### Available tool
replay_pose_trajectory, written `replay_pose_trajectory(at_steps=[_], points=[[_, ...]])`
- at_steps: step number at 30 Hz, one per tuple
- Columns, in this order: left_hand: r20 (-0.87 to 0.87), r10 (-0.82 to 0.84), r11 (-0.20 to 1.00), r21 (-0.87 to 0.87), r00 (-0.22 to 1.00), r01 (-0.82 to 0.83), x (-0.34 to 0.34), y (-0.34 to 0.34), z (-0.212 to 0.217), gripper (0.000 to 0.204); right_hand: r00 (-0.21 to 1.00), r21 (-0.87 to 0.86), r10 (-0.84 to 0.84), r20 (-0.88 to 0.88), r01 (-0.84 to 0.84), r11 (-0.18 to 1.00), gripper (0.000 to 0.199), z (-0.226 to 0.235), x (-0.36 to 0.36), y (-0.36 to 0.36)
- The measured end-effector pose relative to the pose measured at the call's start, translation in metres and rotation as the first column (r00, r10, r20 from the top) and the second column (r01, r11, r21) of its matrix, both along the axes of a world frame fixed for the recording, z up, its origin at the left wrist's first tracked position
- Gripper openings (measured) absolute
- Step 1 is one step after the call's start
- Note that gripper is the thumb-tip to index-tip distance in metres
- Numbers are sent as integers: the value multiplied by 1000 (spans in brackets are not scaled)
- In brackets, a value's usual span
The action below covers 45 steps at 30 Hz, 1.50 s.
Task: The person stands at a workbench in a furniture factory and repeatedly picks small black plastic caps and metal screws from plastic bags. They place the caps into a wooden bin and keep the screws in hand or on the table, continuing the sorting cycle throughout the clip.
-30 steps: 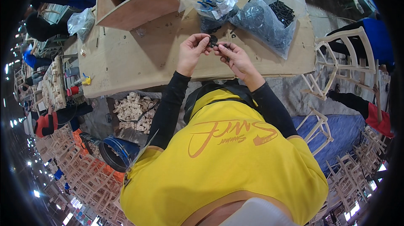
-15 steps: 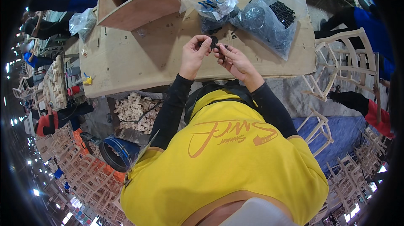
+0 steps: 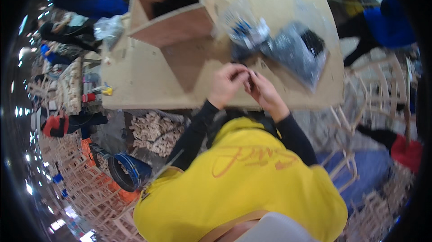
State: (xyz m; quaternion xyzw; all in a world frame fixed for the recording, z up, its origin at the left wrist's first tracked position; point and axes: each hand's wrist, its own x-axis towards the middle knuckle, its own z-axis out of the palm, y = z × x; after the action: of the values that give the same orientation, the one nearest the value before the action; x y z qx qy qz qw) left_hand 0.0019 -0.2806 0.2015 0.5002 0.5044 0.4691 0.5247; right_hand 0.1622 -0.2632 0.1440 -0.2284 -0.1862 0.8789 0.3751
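Both my hands meet over the near edge of the table, their fingertips together. My left hand [image 3: 227, 84] is closed, thumb and fingers pinching a small black part [image 3: 235, 76] that is mostly hidden and smeared by motion. Against it, my right hand [image 3: 266, 91] has its fingers closed round another small dark piece, too blurred to name exactly. Just beyond my hands stands a clear plastic bag [image 3: 243, 32] with dark contents and a silvery label. To its right lies a bigger clear bag [image 3: 292, 50], with black bolts at its mouth.
A plywood box [image 3: 173, 26] with black contents stands at the table's [image 3: 139, 80] back left. Another clear bag [image 3: 108, 29] hangs by the left edge. Wood offcuts [image 3: 155, 131] and a blue bucket [image 3: 135, 167] are below. Wooden chair frames [image 3: 382, 84] and other people are at both sides.
The view has shifted, so the table and bags sit lower and further right. My hands have drawn closer together, and the black part between them is now more covered.
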Motion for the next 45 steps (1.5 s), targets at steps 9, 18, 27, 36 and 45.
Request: replay_pose_trajectory(at_steps=[9,18,27,36,45], points=[[-457,108,910,403,883,97,-55,62,72,12,913,-82,-190,360,234,969,35,-18,10,7],[-293,708,602,727,643,-331,-133,146,132,13,936,-52,-231,264,253,966,24,7,19,16],[3,-182,981,-71,983,181,-12,49,54,15,976,-63,-190,107,198,978,18,43,11,12],[6,-121,992,-30,993,121,-11,42,41,16,982,-11,-183,41,183,983,20,41,4,7],[88,27,996,87,996,-35,10,37,26,17,978,33,-193,81,191,981,19,34,12,6]])
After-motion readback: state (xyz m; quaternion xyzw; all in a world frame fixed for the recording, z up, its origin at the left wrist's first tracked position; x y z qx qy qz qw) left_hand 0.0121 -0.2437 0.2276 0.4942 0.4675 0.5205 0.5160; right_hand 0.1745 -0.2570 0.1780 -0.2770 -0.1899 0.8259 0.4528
